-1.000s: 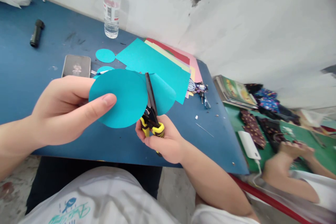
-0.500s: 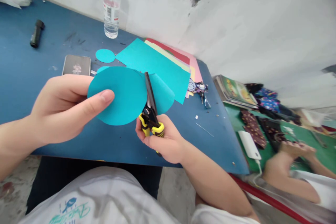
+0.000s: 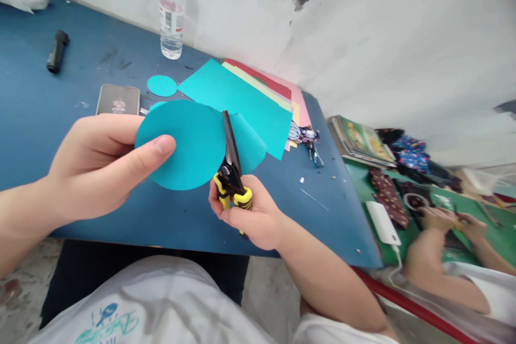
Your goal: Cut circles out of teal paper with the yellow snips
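Yellow-and-black-handled scissors (image 3: 231, 176) are gripped by the right hand (image 3: 255, 216) above the blue table (image 3: 161, 228), black blades (image 3: 231, 142) directed away from the torso (image 3: 161, 301), long axis leaning slightly left; a smooth turquoise paper disc (image 3: 195, 145) is pinched by the left hand (image 3: 97, 166) beside the blades

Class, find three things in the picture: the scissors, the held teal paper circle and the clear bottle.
Scissors (image 3: 231, 174): head view, on the black middle near the pivot.
Held teal paper circle (image 3: 194, 145): head view, on its flat face.
Clear bottle (image 3: 172, 17): head view, on the label.
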{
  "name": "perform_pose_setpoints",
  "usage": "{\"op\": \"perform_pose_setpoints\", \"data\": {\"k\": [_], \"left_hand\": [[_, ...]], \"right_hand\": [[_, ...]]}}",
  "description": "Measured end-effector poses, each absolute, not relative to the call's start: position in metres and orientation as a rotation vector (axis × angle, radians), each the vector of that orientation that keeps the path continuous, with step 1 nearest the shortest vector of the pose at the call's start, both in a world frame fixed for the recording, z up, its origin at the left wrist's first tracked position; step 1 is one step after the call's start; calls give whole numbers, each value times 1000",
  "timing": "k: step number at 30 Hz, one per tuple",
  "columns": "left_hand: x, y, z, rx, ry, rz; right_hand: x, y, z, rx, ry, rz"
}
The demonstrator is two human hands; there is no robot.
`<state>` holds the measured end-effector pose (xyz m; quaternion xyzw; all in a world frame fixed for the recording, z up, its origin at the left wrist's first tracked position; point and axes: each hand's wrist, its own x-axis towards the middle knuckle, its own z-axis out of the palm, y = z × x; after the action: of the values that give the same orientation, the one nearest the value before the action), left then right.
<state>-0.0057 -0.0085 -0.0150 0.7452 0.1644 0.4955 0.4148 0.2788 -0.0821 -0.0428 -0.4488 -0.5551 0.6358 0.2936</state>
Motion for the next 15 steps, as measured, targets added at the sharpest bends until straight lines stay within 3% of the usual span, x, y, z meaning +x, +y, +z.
{"op": "perform_pose_setpoints", "data": {"k": [15], "left_hand": [[-3,-6,-8,2094,467,1294]], "right_hand": [[277,-85,-45,-1227,-1408,1677]]}}
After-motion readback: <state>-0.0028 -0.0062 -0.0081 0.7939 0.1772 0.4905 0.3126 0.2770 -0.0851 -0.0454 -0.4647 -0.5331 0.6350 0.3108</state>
